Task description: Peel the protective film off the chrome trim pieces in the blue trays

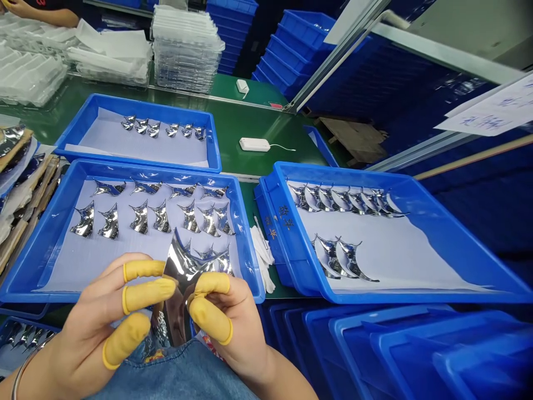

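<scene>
A shiny chrome curved metal piece [178,311] with pointed corners is held up close to my body, above the near edge of a blue tray. My right hand [227,311] pinches its right side between thumb and forefinger, both in yellow finger cots. On its left, my left hand [120,305] has its yellow-capped fingers stretched out, with fingertips at the edge and the thumb apart. Below and beyond lies the blue tray [250,244], lined with white sheet, where rows of similar chrome pieces [139,216] rest. Part of the nearest row is hidden behind the held piece.
Another blue tray [433,222] with chrome pieces stands at right, above stacked blue bins [375,344]. A farther tray [137,100] holds smaller chrome parts. White gloves [263,258], a white corded device [255,144] and clear plastic trays [185,50] sit on the green table.
</scene>
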The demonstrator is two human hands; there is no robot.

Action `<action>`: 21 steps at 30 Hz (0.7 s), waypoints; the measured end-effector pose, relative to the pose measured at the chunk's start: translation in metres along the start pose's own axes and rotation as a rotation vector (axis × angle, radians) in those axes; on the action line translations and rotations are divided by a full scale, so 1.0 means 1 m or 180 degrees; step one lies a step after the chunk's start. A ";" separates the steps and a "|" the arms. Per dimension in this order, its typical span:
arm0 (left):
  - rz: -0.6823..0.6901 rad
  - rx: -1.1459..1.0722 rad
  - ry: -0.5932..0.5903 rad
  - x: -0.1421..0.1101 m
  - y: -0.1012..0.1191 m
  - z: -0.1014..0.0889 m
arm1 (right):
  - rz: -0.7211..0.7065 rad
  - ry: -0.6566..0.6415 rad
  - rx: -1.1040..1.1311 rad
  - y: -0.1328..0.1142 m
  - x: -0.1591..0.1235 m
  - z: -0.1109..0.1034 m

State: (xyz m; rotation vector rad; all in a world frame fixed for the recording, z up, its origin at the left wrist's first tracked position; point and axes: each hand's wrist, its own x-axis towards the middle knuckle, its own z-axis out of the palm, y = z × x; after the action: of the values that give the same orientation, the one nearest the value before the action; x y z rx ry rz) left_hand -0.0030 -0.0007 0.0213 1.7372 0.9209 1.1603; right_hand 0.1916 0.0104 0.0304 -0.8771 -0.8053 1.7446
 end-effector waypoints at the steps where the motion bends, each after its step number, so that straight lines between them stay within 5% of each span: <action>1: -0.0058 -0.0113 0.0093 -0.002 0.000 0.000 | -0.0002 -0.0045 0.0022 0.000 0.000 0.000; 9: -0.0628 -0.0473 0.0443 -0.023 -0.006 -0.008 | 0.0079 0.0015 -0.0004 -0.002 0.002 0.001; 21: -0.0152 0.0211 0.0140 -0.002 0.005 0.010 | -0.0050 0.0102 -0.0311 -0.001 0.000 0.001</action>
State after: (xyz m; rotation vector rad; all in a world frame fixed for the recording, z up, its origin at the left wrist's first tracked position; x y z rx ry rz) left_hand 0.0066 -0.0072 0.0227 1.7389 1.0326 1.1525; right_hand 0.1912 0.0101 0.0316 -0.9591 -0.8800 1.6847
